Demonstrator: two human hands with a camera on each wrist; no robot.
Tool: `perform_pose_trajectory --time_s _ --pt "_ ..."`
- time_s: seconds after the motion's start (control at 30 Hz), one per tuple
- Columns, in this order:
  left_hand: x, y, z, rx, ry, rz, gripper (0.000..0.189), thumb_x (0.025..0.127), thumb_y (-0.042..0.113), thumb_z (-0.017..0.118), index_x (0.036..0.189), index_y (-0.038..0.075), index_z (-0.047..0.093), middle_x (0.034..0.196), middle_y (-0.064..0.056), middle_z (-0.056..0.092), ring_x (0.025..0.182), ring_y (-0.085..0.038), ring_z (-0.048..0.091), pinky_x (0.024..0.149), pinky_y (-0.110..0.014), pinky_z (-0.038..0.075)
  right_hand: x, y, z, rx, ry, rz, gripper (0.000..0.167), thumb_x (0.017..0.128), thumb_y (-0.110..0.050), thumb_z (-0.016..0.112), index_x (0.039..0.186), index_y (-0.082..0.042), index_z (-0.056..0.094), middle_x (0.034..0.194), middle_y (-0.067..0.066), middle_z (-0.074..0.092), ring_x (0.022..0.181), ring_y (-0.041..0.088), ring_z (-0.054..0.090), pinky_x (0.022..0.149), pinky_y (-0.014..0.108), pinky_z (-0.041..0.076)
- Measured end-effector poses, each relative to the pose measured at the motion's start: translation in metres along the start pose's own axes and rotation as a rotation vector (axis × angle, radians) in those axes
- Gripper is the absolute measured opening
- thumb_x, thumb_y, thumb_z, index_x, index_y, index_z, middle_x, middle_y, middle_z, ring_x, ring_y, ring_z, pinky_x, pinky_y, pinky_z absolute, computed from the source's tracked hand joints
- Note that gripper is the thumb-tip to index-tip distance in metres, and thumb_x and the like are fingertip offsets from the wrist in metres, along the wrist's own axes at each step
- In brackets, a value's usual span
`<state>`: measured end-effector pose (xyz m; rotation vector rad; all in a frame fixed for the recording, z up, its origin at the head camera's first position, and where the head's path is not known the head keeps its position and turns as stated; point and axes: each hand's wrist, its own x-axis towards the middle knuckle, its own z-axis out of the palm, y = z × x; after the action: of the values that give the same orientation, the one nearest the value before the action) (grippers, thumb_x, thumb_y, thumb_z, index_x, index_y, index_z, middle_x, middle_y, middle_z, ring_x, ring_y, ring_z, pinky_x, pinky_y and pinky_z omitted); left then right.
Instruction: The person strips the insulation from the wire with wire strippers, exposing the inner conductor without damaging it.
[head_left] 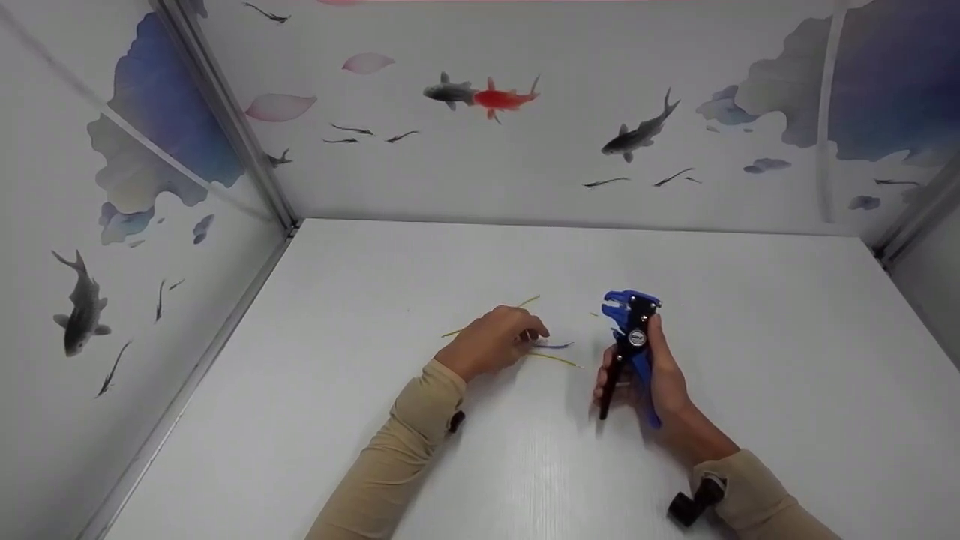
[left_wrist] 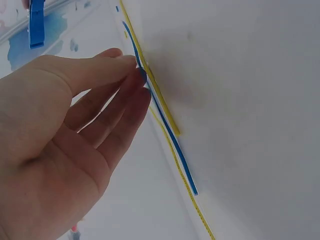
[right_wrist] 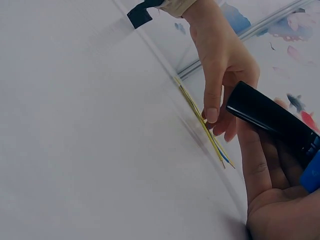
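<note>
My left hand is low over the white table, thumb and fingertips pinching a thin blue wire. In the left wrist view that blue wire runs past the fingertips. A yellow wire lies on its near side, and another yellow wire shows beyond the hand, its middle hidden. Bare copper shows at wire ends in the right wrist view. My right hand grips a blue-and-black wire stripper by its handles, head pointing away from me. The stripper's jaws stand apart with nothing between them.
A tiny yellow scrap lies on the table left of the stripper. White panels printed with fish and leaves enclose the back and sides. Each wrist carries a small black camera mount.
</note>
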<state>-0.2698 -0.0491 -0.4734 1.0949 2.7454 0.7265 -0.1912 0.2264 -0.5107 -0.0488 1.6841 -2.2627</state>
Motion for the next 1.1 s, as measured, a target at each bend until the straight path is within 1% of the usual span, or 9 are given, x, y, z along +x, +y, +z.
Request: perform_pose_trajectory --time_s 0.13,0.3,0.37,0.47,0.53,0.6,0.83,0.97,1.1 --pt "-0.001 -0.002 -0.004 0.034 0.021 -0.035 0.024 0.107 0.009 0.068 0.129 0.010 0.079 0.122 -0.004 0.079 0.114 -0.019 0.073 0.100 -0.036 0.061 0.000 0.000 0.000 0.002 0.003 0.010 0.097 0.103 -0.085 0.010 0.095 -0.007 0.067 0.081 0.007 0.074 0.074 0.025 0.074 0.078 0.051 0.065" --pt "-0.004 -0.008 -0.007 0.133 0.082 -0.092 0.031 0.106 0.011 0.071 0.136 0.012 0.074 0.135 -0.005 0.074 0.132 -0.022 0.068 0.109 -0.039 0.058 0.000 0.000 0.001 0.024 0.014 0.029 0.097 0.102 -0.086 0.012 0.094 -0.008 0.068 0.081 0.008 0.073 0.074 0.025 0.073 0.078 0.052 0.064" --pt "-0.004 -0.012 -0.009 0.165 0.113 -0.112 0.034 0.105 0.011 0.073 0.138 0.012 0.072 0.136 -0.006 0.073 0.132 -0.023 0.068 0.109 -0.039 0.058 0.000 0.000 0.001 0.026 0.014 0.029 0.097 0.102 -0.086 0.012 0.094 -0.008 0.068 0.081 0.008 0.073 0.075 0.025 0.073 0.079 0.052 0.064" --pt "-0.005 -0.018 -0.011 0.174 0.142 -0.148 0.037 0.103 0.009 0.074 0.140 0.012 0.070 0.130 -0.007 0.074 0.125 -0.023 0.071 0.104 -0.039 0.060 0.000 0.000 0.001 0.024 0.008 0.029 0.096 0.102 -0.086 0.012 0.094 -0.008 0.068 0.081 0.007 0.073 0.075 0.025 0.073 0.079 0.052 0.064" --pt "-0.006 -0.021 -0.013 0.156 0.144 -0.167 0.037 0.103 0.007 0.074 0.140 0.011 0.070 0.126 -0.008 0.075 0.121 -0.023 0.072 0.103 -0.039 0.061 0.000 0.000 0.001 0.018 0.005 0.027 0.096 0.102 -0.086 0.011 0.094 -0.008 0.068 0.081 0.007 0.073 0.075 0.026 0.073 0.080 0.052 0.064" --pt "-0.007 -0.025 -0.015 0.122 0.139 -0.182 0.037 0.103 0.006 0.074 0.139 0.010 0.071 0.125 -0.008 0.075 0.121 -0.024 0.071 0.104 -0.040 0.061 0.000 0.000 0.001 0.013 0.006 0.026 0.096 0.102 -0.086 0.012 0.094 -0.008 0.068 0.082 0.008 0.074 0.076 0.026 0.074 0.079 0.052 0.064" --pt "-0.011 -0.037 -0.018 -0.046 0.124 -0.208 0.031 0.103 0.003 0.071 0.135 0.006 0.073 0.126 -0.011 0.074 0.120 -0.026 0.070 0.106 -0.042 0.058 -0.001 -0.001 0.001 0.006 -0.010 0.022 0.095 0.104 -0.084 0.012 0.094 -0.008 0.068 0.082 0.007 0.074 0.075 0.025 0.074 0.079 0.052 0.065" --pt "-0.012 -0.040 -0.017 -0.079 0.114 -0.232 0.030 0.104 0.002 0.070 0.134 0.005 0.073 0.125 -0.012 0.074 0.118 -0.026 0.068 0.105 -0.043 0.058 0.000 -0.001 0.001 0.003 -0.025 0.014 0.095 0.104 -0.082 0.010 0.094 -0.009 0.068 0.081 0.007 0.075 0.075 0.024 0.074 0.078 0.051 0.065" --pt "-0.011 -0.040 -0.016 -0.075 0.124 -0.233 0.028 0.104 0.000 0.069 0.131 0.004 0.075 0.120 -0.013 0.074 0.112 -0.026 0.068 0.101 -0.042 0.059 0.000 0.000 0.001 0.000 -0.029 0.009 0.094 0.105 -0.082 0.010 0.094 -0.008 0.068 0.081 0.007 0.075 0.074 0.024 0.075 0.077 0.050 0.065"
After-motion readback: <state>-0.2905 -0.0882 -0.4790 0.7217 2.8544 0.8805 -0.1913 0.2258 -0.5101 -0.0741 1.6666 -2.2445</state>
